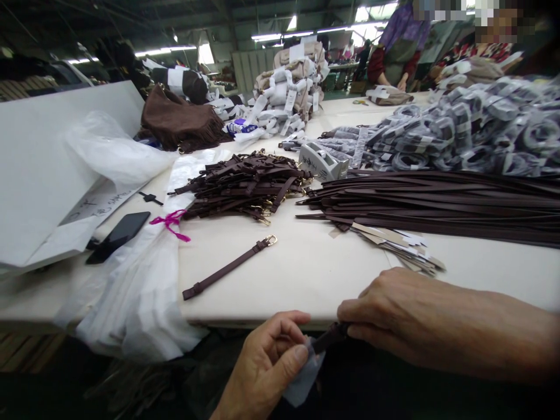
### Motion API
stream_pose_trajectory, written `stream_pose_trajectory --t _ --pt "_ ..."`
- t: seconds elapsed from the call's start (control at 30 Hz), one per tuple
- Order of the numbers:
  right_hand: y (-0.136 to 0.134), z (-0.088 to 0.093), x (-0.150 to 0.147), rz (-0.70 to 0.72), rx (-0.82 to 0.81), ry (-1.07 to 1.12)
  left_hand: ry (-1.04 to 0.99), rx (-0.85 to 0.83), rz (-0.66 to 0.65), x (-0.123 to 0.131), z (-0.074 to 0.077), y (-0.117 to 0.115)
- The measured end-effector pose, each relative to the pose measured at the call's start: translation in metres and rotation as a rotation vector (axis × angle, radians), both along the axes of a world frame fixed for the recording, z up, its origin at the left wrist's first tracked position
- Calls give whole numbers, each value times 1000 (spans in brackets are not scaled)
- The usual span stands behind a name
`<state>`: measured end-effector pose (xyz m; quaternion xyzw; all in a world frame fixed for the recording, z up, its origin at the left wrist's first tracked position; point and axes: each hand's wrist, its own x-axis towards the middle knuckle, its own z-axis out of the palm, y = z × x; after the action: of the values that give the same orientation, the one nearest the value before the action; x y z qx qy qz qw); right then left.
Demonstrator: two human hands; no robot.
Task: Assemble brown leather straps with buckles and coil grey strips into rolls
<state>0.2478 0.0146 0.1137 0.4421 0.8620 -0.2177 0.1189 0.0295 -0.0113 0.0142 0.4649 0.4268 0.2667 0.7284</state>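
Note:
In front of the table edge, my right hand (385,318) pinches a dark brown leather strap (329,339). My left hand (273,361) is closed on a small translucent plastic sleeve (304,376), its thumb pressing it near the strap's other end. The strap's end appears to meet the sleeve; whether it is inside is hidden by my fingers. On the table beyond lies a short brown buckle strap (227,267) with a gold buckle. Farther back is a pile of similar short straps (245,184).
Long brown straps (437,201) lie at right, with card strips (400,248) before them. Behind are wrapped coiled straps (459,125) and a tape dispenser (322,161). Plastic sleeves (135,303) tied with pink ribbon, a phone (120,236) and a brown bag (181,119) are left. A person (400,46) stands behind.

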Motion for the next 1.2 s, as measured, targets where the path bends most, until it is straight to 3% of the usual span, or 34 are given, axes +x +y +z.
stream_pose_trajectory --t 0.1,0.23,0.37,0.6,0.7,0.9,1.0,1.1,1.2 --pt "-1 -2 0 -1 9 0 70 85 12 -1 -1 0" --pt "-2 -2 -5 66 -1 14 193 333 28 2 3 2" --pt "-2 -1 -11 127 9 -4 186 487 16 7 7 3" --pt "-10 3 -22 124 25 -155 258 440 111 13 2 -2" --pt "-12 3 -23 86 21 -178 212 491 113 15 -1 -4" --pt "-8 -1 -17 94 17 -26 95 805 106 16 -7 -4" --pt "-10 0 -20 112 1 -111 171 769 55 18 -8 -5" --pt "-14 -2 -24 170 11 -198 278 609 12 20 -6 -6" --pt "-16 -7 -25 208 38 -219 230 471 -60 20 -2 -6"
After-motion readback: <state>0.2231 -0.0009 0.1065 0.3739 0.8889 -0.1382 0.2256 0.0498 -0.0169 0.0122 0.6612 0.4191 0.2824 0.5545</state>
